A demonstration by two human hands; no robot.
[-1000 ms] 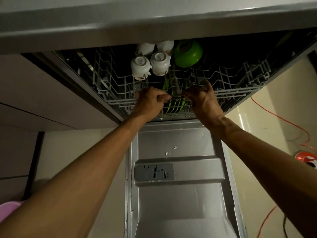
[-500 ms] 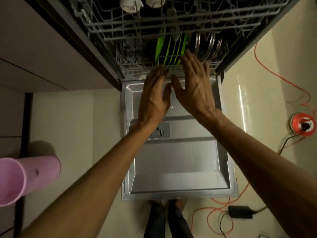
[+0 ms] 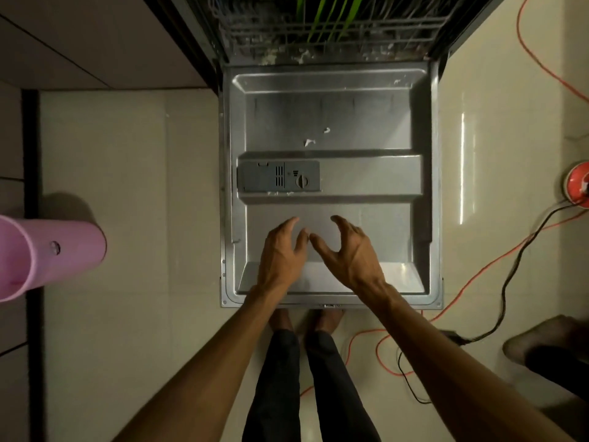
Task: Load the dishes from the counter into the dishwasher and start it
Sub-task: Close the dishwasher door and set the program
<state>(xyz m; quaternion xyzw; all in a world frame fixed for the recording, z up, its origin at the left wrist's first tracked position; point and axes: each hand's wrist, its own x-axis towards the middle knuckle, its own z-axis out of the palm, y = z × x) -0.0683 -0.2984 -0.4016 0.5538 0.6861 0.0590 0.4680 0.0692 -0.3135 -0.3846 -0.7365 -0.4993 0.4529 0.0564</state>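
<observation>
The dishwasher door [image 3: 331, 186] lies flat open, its steel inner face up, with the lower rack [image 3: 328, 33] pushed back inside the tub at the far end; green plates [image 3: 322, 14] stand on edge in it. A second ago both hands were curled on the upper rack's front wire, then flattened against the lower rack; now they have drawn back toward the body and hover over the near part of the door. The left hand [image 3: 282, 253] has its grip loosely spread, fingers forward and holding nothing. The right hand [image 3: 350, 250], just beside it, is half curled like a claw, also empty. Whether either touches the steel I cannot tell.

Beyond the hands sits the grey detergent dispenser [image 3: 279, 180], lid closed. Past the left hand a pink bin [image 3: 47, 253] stands on the floor; past the right, orange cable [image 3: 478, 275] trails to a red reel [image 3: 578, 186].

I judge loading done and racks home: next comes lifting the door's near edge to shut it, then starting.
</observation>
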